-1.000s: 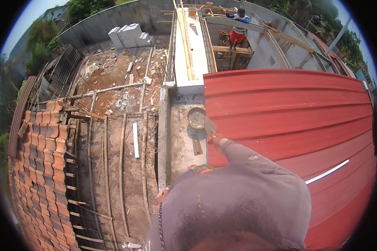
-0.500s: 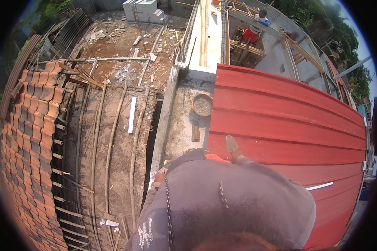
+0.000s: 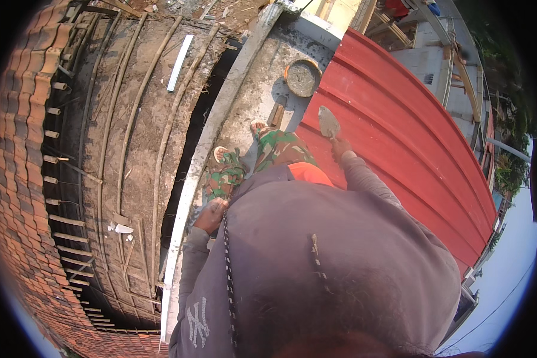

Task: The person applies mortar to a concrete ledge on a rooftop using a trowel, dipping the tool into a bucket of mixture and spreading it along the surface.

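Note:
My right hand [image 3: 341, 149] is closed around the handle of a pointing trowel [image 3: 329, 122], whose grey, mortar-smeared blade points away from me over the red metal roofing [image 3: 394, 119]. Down at my left side, my left hand [image 3: 211, 216] is closed against the leg of my camouflage trousers [image 3: 225, 179], and seems to pinch the cloth. Ahead of my sandalled feet, a round basin [image 3: 287, 71] of wet grey mortar rests on the concrete ledge [image 3: 253, 89]. A narrow wooden piece [image 3: 277, 115] lies between the basin and my feet, partly hidden by my trouser leg.
A dark gap [image 3: 200, 128] runs along the ledge's left side, with a drop beyond its raised edge [image 3: 238, 74]. Bamboo poles [image 3: 140, 89] cross the lower area, beside an orange tiled roof [image 3: 24, 149]. Timber framing [image 3: 468, 89] stands at the far right.
The view has tipped down and turned, bringing my feet and trousers into sight. The trowel stays in my right hand, now with more forearm showing. My left hand shows more fully beside the trousers.

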`<action>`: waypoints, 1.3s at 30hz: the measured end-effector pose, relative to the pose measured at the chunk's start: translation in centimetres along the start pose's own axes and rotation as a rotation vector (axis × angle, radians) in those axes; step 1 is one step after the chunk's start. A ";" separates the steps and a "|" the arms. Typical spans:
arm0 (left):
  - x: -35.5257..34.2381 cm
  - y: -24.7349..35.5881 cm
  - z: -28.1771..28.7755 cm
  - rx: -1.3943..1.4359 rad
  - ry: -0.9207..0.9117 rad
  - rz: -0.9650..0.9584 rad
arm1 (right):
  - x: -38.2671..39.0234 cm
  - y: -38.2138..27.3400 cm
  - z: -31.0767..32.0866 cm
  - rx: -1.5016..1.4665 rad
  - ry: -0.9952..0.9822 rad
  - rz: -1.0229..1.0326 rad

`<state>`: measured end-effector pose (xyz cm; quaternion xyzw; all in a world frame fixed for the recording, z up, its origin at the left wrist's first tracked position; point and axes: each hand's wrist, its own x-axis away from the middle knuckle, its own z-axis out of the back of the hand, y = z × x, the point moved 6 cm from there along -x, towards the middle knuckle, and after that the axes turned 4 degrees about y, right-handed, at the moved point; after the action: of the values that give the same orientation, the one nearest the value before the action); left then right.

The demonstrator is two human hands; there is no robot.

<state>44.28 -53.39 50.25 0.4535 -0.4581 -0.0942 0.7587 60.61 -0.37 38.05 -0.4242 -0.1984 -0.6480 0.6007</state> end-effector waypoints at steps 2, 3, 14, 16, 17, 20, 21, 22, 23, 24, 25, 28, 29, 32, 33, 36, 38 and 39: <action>-1.1 -1.6 -0.8 -0.071 -0.055 0.093 | -4.5 -4.0 0.0 0.178 0.001 0.058; -1.6 -2.8 -1.0 0.028 -0.032 0.222 | -6.1 -6.0 -0.2 0.310 0.028 0.108; -23.5 -32.6 8.3 -0.347 0.667 0.250 | -27.2 -23.2 -6.9 1.373 0.285 0.432; -27.4 -37.2 9.7 -0.640 0.633 0.180 | -30.1 -25.8 -9.6 1.398 0.398 0.444; -29.4 -38.7 10.7 -0.760 0.554 0.190 | -31.8 -27.3 -9.6 1.363 0.465 0.455; -34.0 -42.9 9.2 -0.404 0.584 0.393 | -36.2 -25.9 -12.9 1.388 0.518 0.531; -34.9 -43.8 8.9 -0.393 0.610 0.367 | -37.1 -26.2 -14.4 1.393 0.530 0.591; -36.0 -43.9 8.2 -0.382 0.625 0.340 | -37.5 -25.0 -16.0 1.455 0.495 0.613; -36.5 -44.2 7.5 -0.347 0.643 0.360 | -38.4 -23.0 -16.4 1.328 0.504 0.603; -36.0 -44.0 7.5 -0.320 0.672 0.394 | -36.7 -21.2 -17.9 1.419 0.444 0.697; -36.2 -43.8 7.3 -0.297 0.672 0.326 | -37.3 -19.1 -16.9 1.351 0.485 0.710; -35.4 -42.0 7.0 -0.091 0.629 0.352 | -33.6 -15.1 -14.6 1.258 0.474 0.692; -35.0 -41.9 7.4 -0.200 0.613 0.362 | -32.9 -15.3 -14.5 1.214 0.467 0.696; -35.1 -43.3 9.0 -0.418 0.589 0.325 | -35.0 -14.4 -13.3 0.839 0.465 0.601; -35.3 -43.9 9.6 -0.472 0.591 0.301 | -36.5 -14.4 -13.8 0.778 0.470 0.594; -37.5 -42.1 8.9 -0.327 0.474 0.377 | -43.4 -12.1 -14.9 0.578 0.455 0.486; -37.1 -41.3 9.1 -0.433 0.468 0.363 | -45.4 -11.1 -18.5 0.294 0.265 0.379; -36.8 -40.9 9.4 -0.488 0.466 0.360 | -45.6 -10.9 -20.7 0.112 0.113 0.312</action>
<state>27.37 -61.90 -2.29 0.1812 -0.3095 0.0399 0.9326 40.16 13.77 -6.76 -0.3786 -0.1322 -0.5576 0.7269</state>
